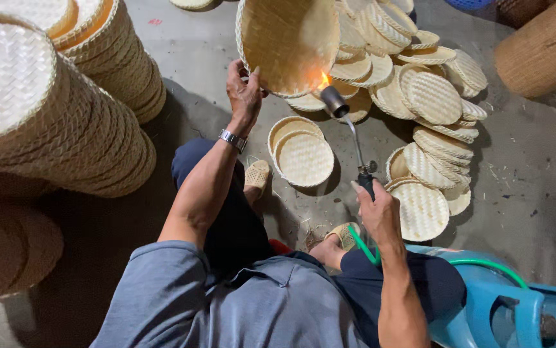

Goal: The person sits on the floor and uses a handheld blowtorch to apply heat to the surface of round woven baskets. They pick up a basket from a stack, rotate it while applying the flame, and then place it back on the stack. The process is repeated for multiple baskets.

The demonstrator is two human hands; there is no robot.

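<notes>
Stacked woven trays (46, 109) left, scattered trays (432, 96) right, blue stool (503, 303).

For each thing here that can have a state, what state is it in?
Left hand: gripping the rim of the woven tray.
Woven tray: held up, tilted, flame at its lower edge.
Right hand: closed on the torch handle.
Gas torch: lit.
Green hose: attached to torch.
Tray stacks: lying sideways.

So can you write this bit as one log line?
left hand: holds round woven bamboo tray tilted | right hand: holds metal gas torch | flame: at tray's rim
</notes>
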